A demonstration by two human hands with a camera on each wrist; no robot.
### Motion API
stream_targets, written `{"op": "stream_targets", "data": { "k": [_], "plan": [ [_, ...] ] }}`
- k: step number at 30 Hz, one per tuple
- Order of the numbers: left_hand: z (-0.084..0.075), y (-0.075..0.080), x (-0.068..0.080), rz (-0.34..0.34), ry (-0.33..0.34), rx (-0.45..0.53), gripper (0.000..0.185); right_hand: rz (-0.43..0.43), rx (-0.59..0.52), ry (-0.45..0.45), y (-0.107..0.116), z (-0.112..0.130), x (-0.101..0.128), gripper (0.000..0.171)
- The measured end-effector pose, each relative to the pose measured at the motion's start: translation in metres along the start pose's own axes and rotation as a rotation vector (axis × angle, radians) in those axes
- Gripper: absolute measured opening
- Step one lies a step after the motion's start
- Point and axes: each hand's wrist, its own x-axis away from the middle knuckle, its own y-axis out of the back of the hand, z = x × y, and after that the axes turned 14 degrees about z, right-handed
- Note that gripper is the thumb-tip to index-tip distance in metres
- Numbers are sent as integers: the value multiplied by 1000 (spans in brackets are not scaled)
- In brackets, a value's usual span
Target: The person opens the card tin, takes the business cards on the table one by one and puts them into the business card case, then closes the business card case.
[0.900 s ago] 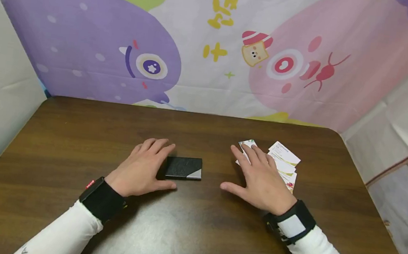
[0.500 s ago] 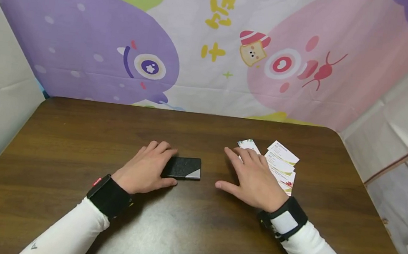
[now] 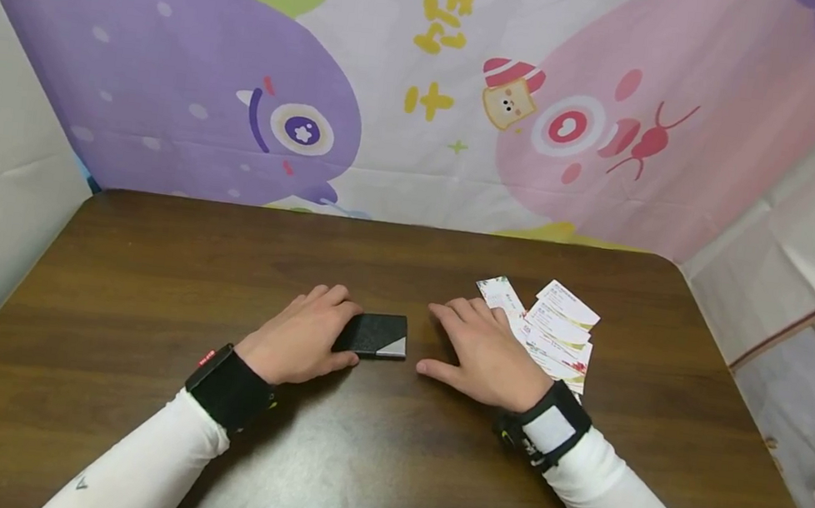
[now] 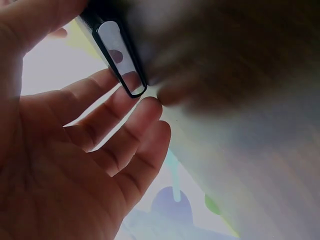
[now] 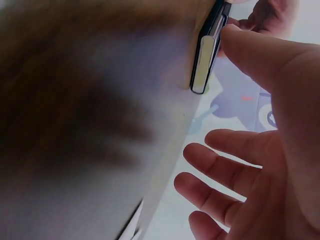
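A flat black card case (image 3: 371, 334) with a silver corner lies on the table, left of the cards. My left hand (image 3: 303, 336) holds its left end, thumb along the near edge and fingers at the far edge. In the left wrist view the case (image 4: 120, 60) shows its narrow end beside the fingertips. My right hand (image 3: 490, 354) hovers with spread fingers just right of the case, touching nothing that I can make out. Under and beyond that hand lie several white printed cards (image 3: 557, 330), overlapping in a loose fan; the hand partly covers them.
The brown wooden table (image 3: 383, 469) has rounded far corners. A printed cloth (image 3: 416, 179) with cartoon figures hangs behind it. White cloth panels (image 3: 3, 158) stand at both sides.
The left hand has moved right and closed in on the card case's left end. The right hand has slid left, off part of the cards and toward the case. Case and cards appear unmoved.
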Motion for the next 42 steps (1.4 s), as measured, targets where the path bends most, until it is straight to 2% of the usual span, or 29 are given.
{"op": "stream_targets", "data": {
  "k": [9,23,33,42],
  "plan": [
    [-10,-3,-6,9,-28,7,60,34,-47,43,-3,4,-10,76],
    [-25,-7,-8,-1,-79,22,53,74,-58,98,-4,4,-7,63],
    [-25,-9,-7,-28,-120,-49,44,100,-85,100,-2,3,-6,61],
    [-24,-7,-6,-26,-159,-117,41,103,-106,107,1,6,-6,61]
  ]
}}
